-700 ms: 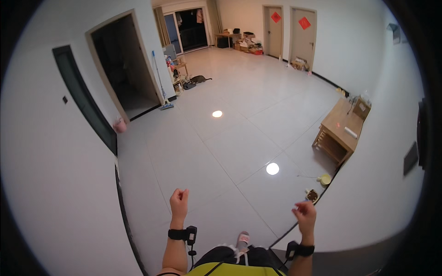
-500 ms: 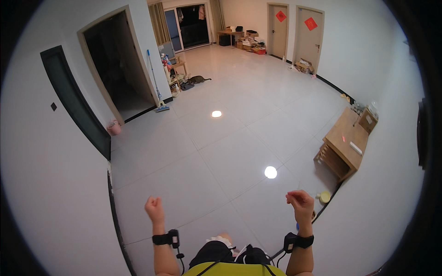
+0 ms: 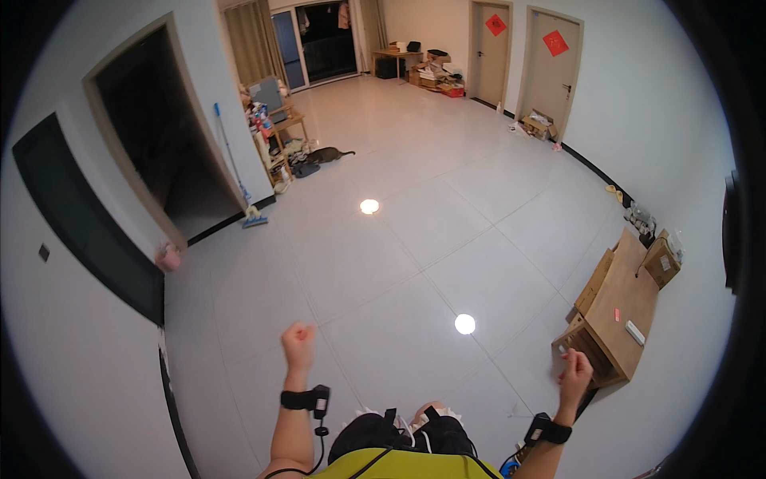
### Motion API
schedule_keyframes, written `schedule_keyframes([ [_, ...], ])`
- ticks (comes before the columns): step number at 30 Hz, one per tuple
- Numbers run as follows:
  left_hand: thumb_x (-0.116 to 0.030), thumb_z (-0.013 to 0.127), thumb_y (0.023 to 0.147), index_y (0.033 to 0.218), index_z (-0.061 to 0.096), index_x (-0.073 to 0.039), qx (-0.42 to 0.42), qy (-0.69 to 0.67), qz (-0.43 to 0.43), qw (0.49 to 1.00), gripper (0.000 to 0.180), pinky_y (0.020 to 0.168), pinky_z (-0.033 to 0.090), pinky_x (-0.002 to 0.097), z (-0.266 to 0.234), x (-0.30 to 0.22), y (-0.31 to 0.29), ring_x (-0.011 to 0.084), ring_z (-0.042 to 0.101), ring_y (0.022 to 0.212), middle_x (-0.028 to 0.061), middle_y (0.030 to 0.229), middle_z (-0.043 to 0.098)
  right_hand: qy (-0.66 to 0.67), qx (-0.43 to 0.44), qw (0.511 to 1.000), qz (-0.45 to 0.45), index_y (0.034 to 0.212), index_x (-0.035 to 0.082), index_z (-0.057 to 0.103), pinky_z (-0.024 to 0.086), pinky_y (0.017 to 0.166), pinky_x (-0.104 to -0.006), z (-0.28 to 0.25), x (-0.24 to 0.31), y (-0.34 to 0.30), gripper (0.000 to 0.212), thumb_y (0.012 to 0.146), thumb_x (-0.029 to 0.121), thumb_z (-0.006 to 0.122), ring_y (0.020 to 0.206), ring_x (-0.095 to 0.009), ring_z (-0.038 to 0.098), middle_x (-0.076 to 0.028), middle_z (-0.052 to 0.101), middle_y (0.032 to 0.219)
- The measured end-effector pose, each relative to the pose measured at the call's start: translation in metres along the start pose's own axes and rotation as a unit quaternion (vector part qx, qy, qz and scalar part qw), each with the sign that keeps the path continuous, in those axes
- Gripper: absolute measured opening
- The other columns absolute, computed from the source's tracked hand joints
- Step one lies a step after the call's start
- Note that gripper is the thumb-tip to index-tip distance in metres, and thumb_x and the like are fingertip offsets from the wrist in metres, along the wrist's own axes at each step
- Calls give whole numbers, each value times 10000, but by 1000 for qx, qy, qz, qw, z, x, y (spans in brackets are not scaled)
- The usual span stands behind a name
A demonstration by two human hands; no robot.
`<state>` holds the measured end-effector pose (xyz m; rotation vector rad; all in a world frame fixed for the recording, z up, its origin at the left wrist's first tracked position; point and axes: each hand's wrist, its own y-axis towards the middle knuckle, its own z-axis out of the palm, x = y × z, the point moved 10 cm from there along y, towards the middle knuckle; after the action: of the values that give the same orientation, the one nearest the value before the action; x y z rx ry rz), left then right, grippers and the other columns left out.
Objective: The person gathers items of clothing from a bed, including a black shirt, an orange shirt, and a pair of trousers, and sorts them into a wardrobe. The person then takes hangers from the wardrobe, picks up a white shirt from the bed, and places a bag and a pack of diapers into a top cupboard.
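I stand on a pale tiled floor [image 3: 415,263] in a large room. My left hand [image 3: 298,342] is raised in front of me, closed into a fist with nothing in it. My right hand [image 3: 576,374] is also raised, fingers curled shut and holding nothing, close to the near corner of a low wooden table [image 3: 618,307]. Both wrists carry black straps [image 3: 305,399] with a small device. My feet [image 3: 415,415] show at the bottom edge.
The wooden table stands along the right wall with a cardboard box [image 3: 662,262] on it. A dark doorway [image 3: 163,152] opens on the left, a mop [image 3: 239,188] and a cluttered shelf [image 3: 275,136] beyond it. A cat [image 3: 325,154] lies on the floor. Two doors [image 3: 523,52] stand at the far right.
The view has swung and I have moved closer to the wooden table. Both fists stay raised; the right hand now sits lower and nearer the table's corner.
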<state>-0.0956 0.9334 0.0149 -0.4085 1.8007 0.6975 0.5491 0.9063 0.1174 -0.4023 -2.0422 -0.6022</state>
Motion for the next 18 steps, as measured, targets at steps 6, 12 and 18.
schedule_keyframes([
  [6, -211, 570, 896, 542, 351, -26, 86, -70, 10, 994, 456, 425, 196, 288, 282, -49, 167, 58, 236, 499, -24, 487, 261, 5, -148, 989, -6, 651, 96, 360, 254, 425, -190, 27, -94, 214, 318, 812, 72, 633, 499, -34, 289, 61, 296, 589],
  [12, -269, 499, 936, 553, 316, -28, 41, -12, 10, 999, 488, 422, 204, 305, 421, -53, 347, 77, 227, 502, -13, 498, 240, 80, -144, 985, -49, 614, 134, 222, 195, 465, -214, 183, 0, 472, 454, 836, 20, 601, 541, -37, 229, 69, 219, 601],
  [18, -271, 441, 959, 592, 277, -30, -39, 62, -38, 997, 468, 449, 228, 303, 476, 43, 510, 83, 245, 535, -11, 531, 255, 129, 3, 990, -47, 602, 128, 201, 133, 460, -241, 452, 54, 690, 491, 876, 92, 607, 527, -39, 168, 76, 209, 568],
])
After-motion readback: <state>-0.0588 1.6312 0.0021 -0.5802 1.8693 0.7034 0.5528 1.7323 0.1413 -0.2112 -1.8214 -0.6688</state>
